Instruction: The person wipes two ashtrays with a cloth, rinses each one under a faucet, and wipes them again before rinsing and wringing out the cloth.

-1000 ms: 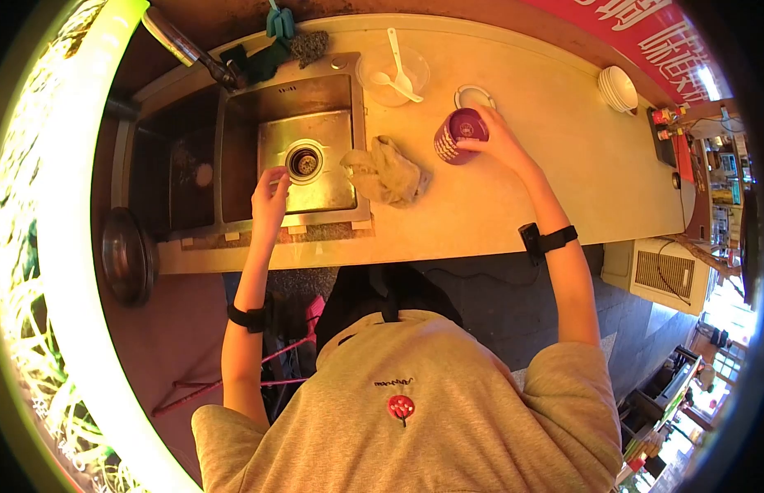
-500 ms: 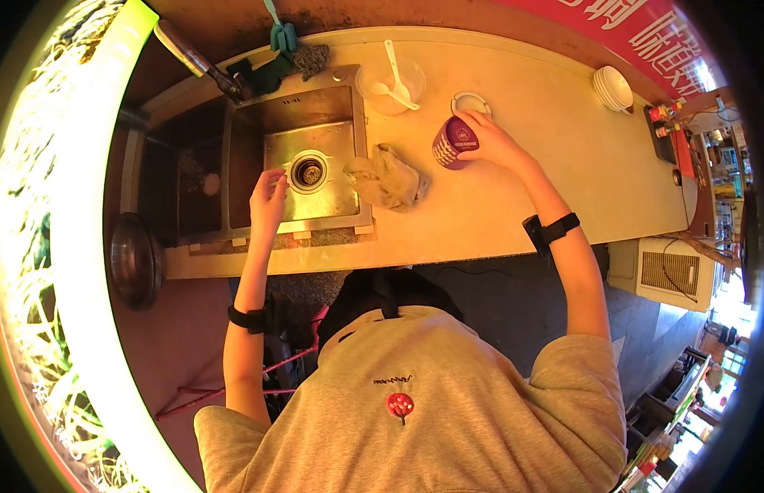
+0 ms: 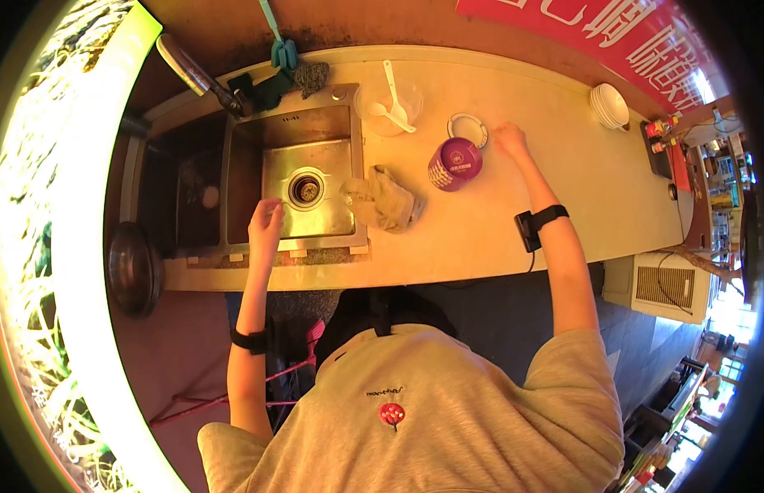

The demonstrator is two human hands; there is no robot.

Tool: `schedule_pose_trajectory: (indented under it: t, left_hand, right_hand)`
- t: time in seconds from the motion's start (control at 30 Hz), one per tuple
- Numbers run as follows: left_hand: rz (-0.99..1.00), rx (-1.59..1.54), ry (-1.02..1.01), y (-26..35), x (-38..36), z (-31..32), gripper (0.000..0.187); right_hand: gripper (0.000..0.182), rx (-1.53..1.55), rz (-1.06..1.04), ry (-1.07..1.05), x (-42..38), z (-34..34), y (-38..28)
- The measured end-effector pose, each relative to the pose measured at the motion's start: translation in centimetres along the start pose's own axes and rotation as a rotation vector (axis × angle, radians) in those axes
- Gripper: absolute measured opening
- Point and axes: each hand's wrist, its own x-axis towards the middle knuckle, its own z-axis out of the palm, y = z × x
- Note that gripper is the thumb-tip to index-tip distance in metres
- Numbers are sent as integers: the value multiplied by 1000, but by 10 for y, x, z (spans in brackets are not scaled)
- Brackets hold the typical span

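Over the front of the steel sink (image 3: 242, 177) hovers my left hand (image 3: 265, 227), fingers loosely bent and a little apart, holding nothing visible. My right hand (image 3: 511, 141) is above the counter with its fingers curled in; the inside of the hand is hidden. Left of it and apart from it, a purple tub (image 3: 456, 164) with a printed round lid stands on the counter. Just behind the tub lies a white round dish or ring (image 3: 478, 131). A crumpled grey-beige cloth (image 3: 386, 201) rests between the sink and the tub.
A clear bowl (image 3: 370, 109) with white spoons (image 3: 396, 97) stands behind the cloth. The faucet (image 3: 193, 70), a scouring pad (image 3: 311, 78) and a blue-handled brush (image 3: 283, 51) are at the back left. Stacked white bowls (image 3: 609, 107) stand far right.
My right hand has let go of the purple tub and moved away to its right. The tub now stands by itself on the counter. My left hand stays over the sink.
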Motion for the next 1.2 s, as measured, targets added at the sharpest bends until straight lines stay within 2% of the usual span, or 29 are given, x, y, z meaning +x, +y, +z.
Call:
schedule_pose_trajectory:
  t: [0.07, 0.17, 0.27, 0.47, 0.67, 0.8, 0.93, 1.07, 1.13, 1.2]
  left_hand:
    - [-12, -6, 28, -3, -5, 1, 20]
    - [-33, -30, 80, -10, -14, -3, 20]
    - [-70, 8, 109, -16, -20, -8, 20]
    - [-116, -12, 47, -19, -18, -8, 21]
    - [-60, -57, -22, -4, 2, 13, 19]
    - [6, -117, -112, 16, 14, 30, 20]
    - [53, -99, -193, 17, 43, 17, 18]
    - [-31, -265, -127, 20, 94, -30, 18]
    - [-105, -249, -91, 14, 126, -56, 19]
    - [-28, -42, -4, 8, 159, -73, 21]
  right_hand:
    - [30, 188, 330, -100, 11, 18, 12]
    - [31, 426, 348, -172, 36, 48, 47]
    - [28, 34, 75, 38, 21, 46, 24]
    - [15, 278, -109, 341, 6, 24, 11]
    - [16, 75, -346, 414, -77, -48, -90]
    - [16, 141, -323, 280, -125, -51, -142]
    - [15, 184, -311, 81, -155, -15, -173]
    - [17, 301, -322, -131, -170, 50, -192]
    - [17, 327, -293, -274, -174, 83, -199]
    - [18, 419, -278, -297, -178, 120, -205]
